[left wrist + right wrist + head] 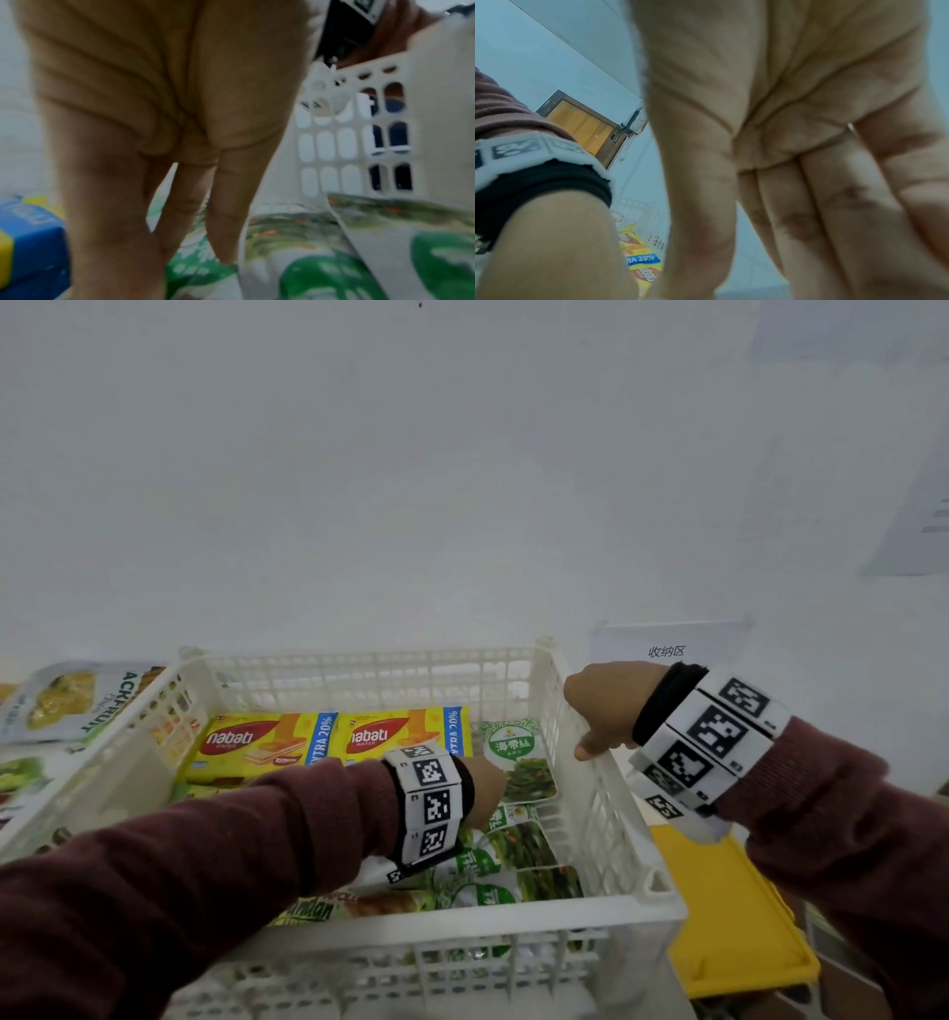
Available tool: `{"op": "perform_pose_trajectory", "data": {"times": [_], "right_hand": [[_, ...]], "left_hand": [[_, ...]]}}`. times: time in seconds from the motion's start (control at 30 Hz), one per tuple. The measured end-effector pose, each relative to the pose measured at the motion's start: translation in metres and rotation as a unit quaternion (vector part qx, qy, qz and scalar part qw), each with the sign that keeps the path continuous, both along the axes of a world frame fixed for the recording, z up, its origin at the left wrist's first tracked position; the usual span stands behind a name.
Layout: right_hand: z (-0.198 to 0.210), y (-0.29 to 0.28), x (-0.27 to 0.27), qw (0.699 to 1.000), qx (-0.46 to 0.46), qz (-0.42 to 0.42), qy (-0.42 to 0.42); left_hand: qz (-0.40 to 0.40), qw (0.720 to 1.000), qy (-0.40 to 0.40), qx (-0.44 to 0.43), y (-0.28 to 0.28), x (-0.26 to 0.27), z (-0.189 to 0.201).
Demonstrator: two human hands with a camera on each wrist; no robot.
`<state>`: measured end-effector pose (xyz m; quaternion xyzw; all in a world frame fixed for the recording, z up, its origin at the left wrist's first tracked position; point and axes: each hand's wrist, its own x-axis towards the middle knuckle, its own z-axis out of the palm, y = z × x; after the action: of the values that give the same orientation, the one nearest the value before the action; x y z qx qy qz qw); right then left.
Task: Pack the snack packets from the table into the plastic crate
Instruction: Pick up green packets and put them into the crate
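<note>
White slatted plastic crate on the table, already holding two yellow Nabati wafer packets along the far side and green-and-white seaweed snack packets at right and front. Left hand reaches down inside the crate, fingers straight and relaxed, tips on or just above a seaweed packet, grasping nothing. Right hand sits at the crate's right rim, thumb on the edge; fingers look extended in the wrist view, probably not clenched. A jackfruit packet lies outside, left of the crate.
</note>
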<state>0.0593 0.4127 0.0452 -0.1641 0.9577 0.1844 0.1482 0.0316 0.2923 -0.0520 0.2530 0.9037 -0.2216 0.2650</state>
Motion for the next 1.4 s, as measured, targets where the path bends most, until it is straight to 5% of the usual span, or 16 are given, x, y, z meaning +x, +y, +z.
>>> {"op": "perform_pose_trajectory", "data": {"times": [0.23,0.5,0.9,1.03,1.13,1.4], "right_hand": [[0.0,-0.002,0.001,1.0,0.01,-0.013,-0.004],[-0.001,-0.003,0.0,1.0,0.008,-0.021,0.001],[-0.001,-0.003,-0.001,1.0,0.01,-0.021,0.005],[-0.002,-0.001,-0.001,1.0,0.006,-0.023,0.004],[-0.003,0.0,-0.001,1.0,0.003,-0.023,0.004],[-0.005,0.0,-0.004,1.0,0.009,-0.02,0.007]], "left_hand": [[-0.052,0.998,0.011,-0.025,0.002,0.009,-0.012],[0.093,0.986,0.059,0.129,-0.013,-0.009,-0.01],[0.11,0.971,0.075,0.2,-0.008,-0.01,-0.011],[0.088,0.959,0.024,0.27,-0.014,-0.007,-0.011],[0.019,0.97,-0.056,0.237,-0.017,-0.004,-0.012],[-0.056,0.961,-0.059,0.265,-0.012,-0.009,-0.021]]}}
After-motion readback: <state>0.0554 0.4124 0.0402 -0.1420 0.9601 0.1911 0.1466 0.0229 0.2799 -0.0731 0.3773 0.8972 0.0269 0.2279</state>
